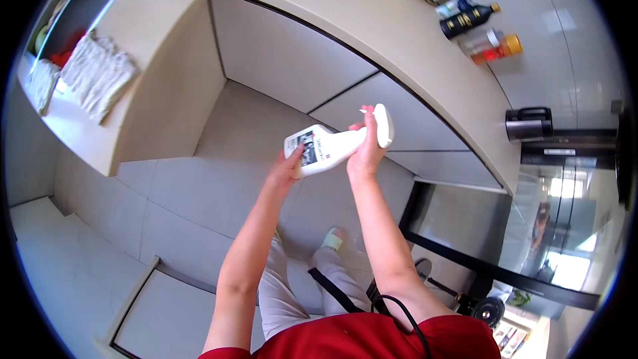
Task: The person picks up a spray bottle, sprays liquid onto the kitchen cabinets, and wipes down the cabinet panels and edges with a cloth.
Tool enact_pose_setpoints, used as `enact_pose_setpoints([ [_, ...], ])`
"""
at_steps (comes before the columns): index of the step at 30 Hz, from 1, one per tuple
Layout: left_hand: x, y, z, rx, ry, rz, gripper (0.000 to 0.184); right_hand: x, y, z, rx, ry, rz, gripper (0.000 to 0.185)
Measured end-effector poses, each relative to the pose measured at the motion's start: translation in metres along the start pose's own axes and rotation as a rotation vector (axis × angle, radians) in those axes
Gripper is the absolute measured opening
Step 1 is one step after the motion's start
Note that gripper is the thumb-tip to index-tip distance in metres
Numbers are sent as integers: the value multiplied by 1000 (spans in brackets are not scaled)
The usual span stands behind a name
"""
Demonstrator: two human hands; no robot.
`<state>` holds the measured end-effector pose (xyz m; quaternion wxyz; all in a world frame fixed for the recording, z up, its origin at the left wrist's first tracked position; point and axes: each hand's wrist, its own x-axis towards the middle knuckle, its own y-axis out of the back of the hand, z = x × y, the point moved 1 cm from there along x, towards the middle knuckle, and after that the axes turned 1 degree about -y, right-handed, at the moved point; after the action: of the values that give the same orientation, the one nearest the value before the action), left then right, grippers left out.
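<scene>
A white spray bottle with a dark picture label is held tilted in front of me, over the floor. My left hand grips its base end, the thumb lying across the label. Around the neck, just below the white spray head, my right hand is closed. The nozzle end points away from me, and part of the trigger is hidden by my fingers.
A beige counter curves ahead above pale cabinet doors. On it stand a dark bottle, an orange-capped bottle and a kettle. At left, a cloth lies beside the sink. A glass door is at right.
</scene>
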<state>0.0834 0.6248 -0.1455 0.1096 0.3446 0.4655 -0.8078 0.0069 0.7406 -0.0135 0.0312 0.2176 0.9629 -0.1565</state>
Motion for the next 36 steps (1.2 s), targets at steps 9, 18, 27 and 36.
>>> enact_pose_setpoints([
  [9,32,-123,-187,191,172,-142,50,66,212,-89,-21,106,275,34],
  [18,50,-190,-281,131,174,-107,43,129,307,-112,35,85,266,30],
  [27,50,-204,-344,178,244,-27,43,142,358,-129,-73,26,259,23],
  [36,40,-303,-433,299,355,-245,46,149,501,-207,74,171,592,25],
])
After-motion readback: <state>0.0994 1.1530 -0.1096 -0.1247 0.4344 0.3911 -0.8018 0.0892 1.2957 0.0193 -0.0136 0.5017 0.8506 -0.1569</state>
